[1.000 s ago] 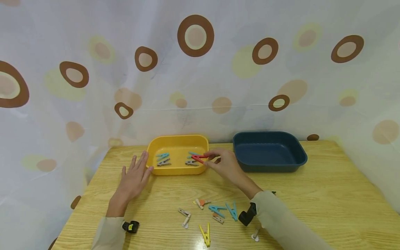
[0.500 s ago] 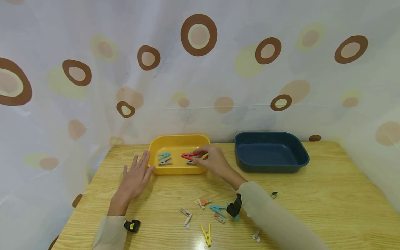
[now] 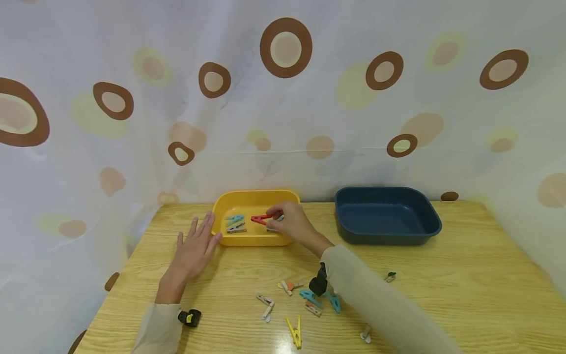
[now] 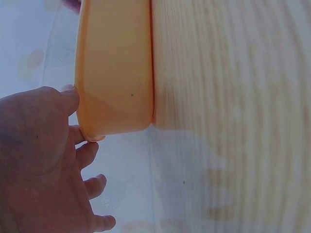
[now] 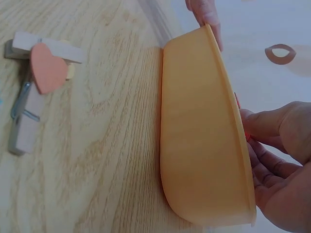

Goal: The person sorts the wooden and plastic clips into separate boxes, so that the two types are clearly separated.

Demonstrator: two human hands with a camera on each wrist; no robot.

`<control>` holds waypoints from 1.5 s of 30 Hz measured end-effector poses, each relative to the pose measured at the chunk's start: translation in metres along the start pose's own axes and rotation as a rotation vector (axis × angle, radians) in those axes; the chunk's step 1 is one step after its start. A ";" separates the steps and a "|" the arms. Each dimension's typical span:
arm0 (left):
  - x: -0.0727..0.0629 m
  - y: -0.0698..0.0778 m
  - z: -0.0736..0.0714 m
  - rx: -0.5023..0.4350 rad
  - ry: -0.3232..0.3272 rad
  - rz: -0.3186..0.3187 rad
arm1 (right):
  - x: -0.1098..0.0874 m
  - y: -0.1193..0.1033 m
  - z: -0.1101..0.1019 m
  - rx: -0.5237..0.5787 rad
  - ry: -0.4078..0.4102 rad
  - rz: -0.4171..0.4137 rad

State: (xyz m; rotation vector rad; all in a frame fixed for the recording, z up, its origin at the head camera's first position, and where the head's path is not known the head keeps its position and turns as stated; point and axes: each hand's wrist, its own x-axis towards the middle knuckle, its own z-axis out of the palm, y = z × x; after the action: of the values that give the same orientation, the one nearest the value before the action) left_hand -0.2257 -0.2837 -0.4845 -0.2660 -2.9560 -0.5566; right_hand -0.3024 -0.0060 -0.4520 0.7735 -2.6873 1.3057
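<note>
In the head view, my right hand (image 3: 294, 223) pinches a red clothespin (image 3: 258, 218) over the right part of the yellow tub (image 3: 256, 241). Most of the red pin is hidden behind the tub's rim in the right wrist view. My left hand (image 3: 192, 253) has spread, straight fingers and touches the tub's left end; the left wrist view shows its thumb and fingers at the rim. Inside the tub, light blue clothespins (image 3: 235, 217) and grey clothespins (image 3: 237, 229) lie on the left. More pins at the right are partly covered by my right hand.
A dark blue tub (image 3: 384, 240) stands to the right. Nearer on the wooden table (image 3: 486, 295) lie a yellow clothespin (image 3: 296, 337), light blue clothespins (image 3: 310, 297) and several small wooden clothespins, one with an orange heart (image 5: 48, 69). A patterned curtain (image 3: 327, 123) hangs behind.
My right hand has carried the red clothespin leftward, from the tub's right rim to farther inside over it. My left hand keeps its place at the tub's left end.
</note>
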 end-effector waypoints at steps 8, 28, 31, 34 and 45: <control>0.000 0.000 0.001 -0.002 -0.001 0.000 | 0.014 0.001 0.008 -0.008 -0.039 0.041; 0.003 -0.001 0.001 0.000 0.017 0.004 | 0.031 0.003 0.026 -0.038 -0.114 0.096; 0.003 -0.001 0.001 -0.002 0.015 0.001 | 0.033 0.004 0.028 -0.054 -0.128 0.100; 0.003 -0.001 0.001 -0.003 0.017 0.001 | 0.033 0.005 0.029 -0.052 -0.136 0.105; 0.003 -0.002 0.001 -0.003 0.015 0.005 | 0.031 0.003 0.028 -0.006 -0.069 0.061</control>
State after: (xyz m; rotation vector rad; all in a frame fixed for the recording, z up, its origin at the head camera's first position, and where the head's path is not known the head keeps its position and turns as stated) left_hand -0.2288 -0.2849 -0.4854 -0.2681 -2.9397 -0.5604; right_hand -0.3262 -0.0381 -0.4647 0.7552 -2.7891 1.3064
